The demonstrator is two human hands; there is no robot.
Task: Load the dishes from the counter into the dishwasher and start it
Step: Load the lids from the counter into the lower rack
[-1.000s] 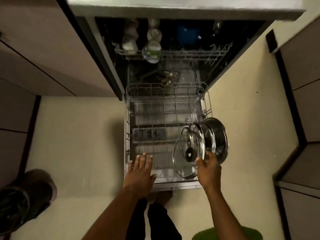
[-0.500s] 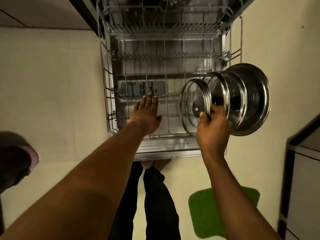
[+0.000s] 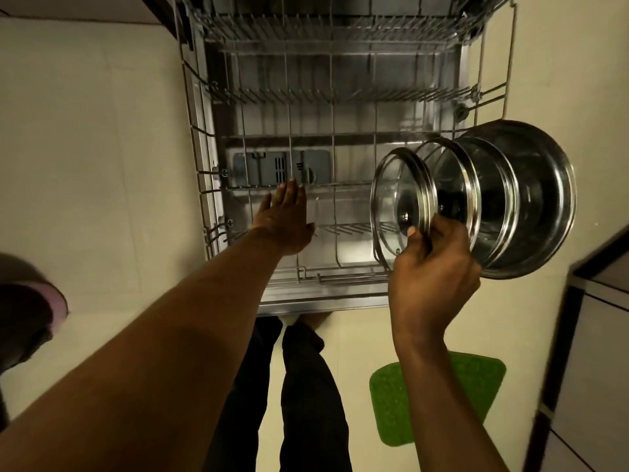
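One lid pinched by right fingers | left fingers straight over rack | floor: green mat

Item tally, counted by kind.
Two glass lids: front glass lid, rear glass lid. One steel pot. One lower rack. Two hands: left hand, right hand. One green mat. One detergent dispenser.

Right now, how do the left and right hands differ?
The left hand is flat, fingers straight, holding nothing; the right hand is curled, gripping a glass lid. The left hand is over the rack's middle; the right hand at its right side. Both are bare.
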